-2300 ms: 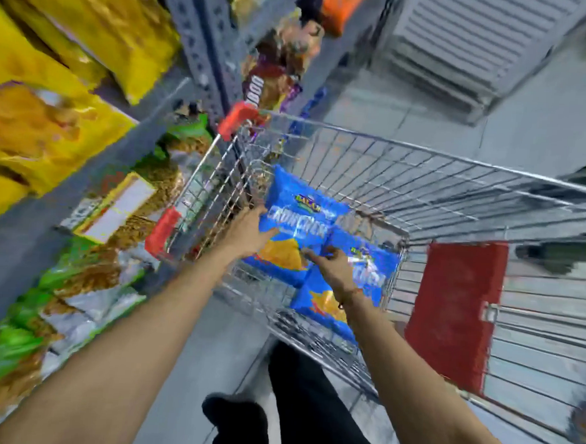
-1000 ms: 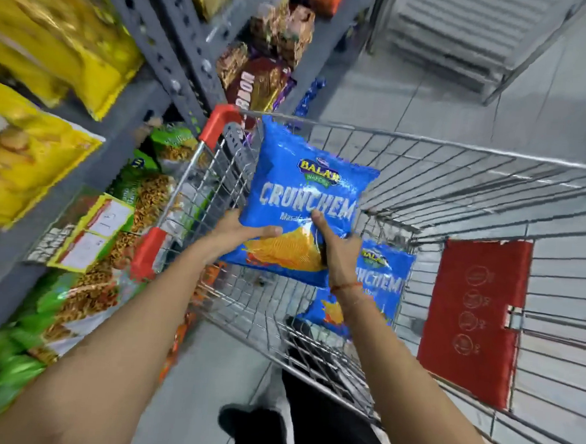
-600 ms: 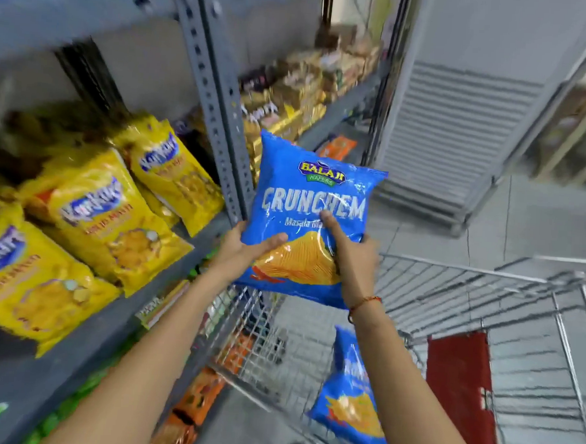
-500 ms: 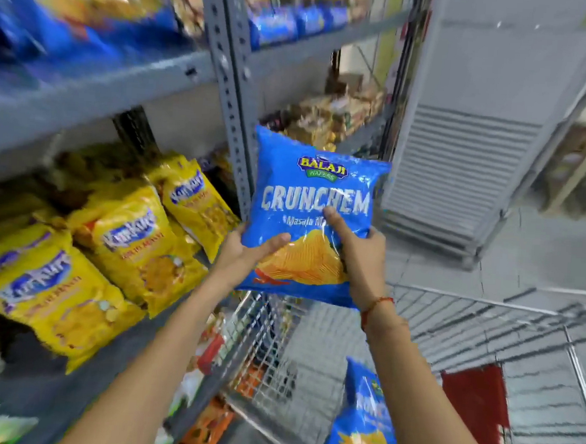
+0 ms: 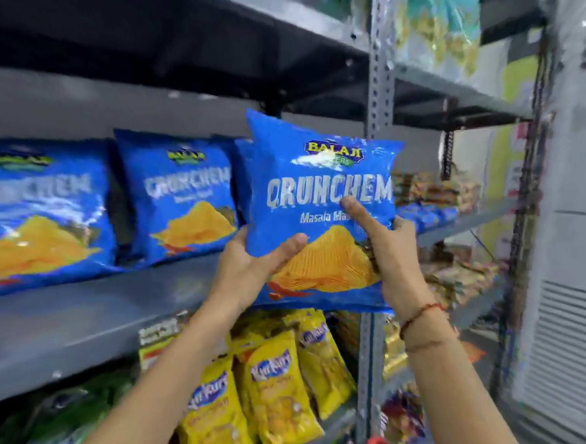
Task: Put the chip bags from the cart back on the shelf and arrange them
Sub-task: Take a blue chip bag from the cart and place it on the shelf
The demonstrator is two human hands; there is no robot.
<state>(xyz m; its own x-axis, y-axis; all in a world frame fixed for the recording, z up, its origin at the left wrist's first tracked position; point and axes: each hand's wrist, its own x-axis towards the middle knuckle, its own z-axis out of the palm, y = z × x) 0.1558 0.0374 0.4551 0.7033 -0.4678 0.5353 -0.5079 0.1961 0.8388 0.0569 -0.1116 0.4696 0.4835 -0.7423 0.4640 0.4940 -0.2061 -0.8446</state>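
Presently, left to right: shelf with blue bags, left hand and right hand in closed grip on lower corners of chip bag, held before it; probably light, air-puffed, slippery, contents fragile.

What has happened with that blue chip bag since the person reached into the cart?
Both hands took the blue chip bag out of the cart and raised it to the shelf with matching blue bags. The left hand and right hand keep the same grip on its lower corners.
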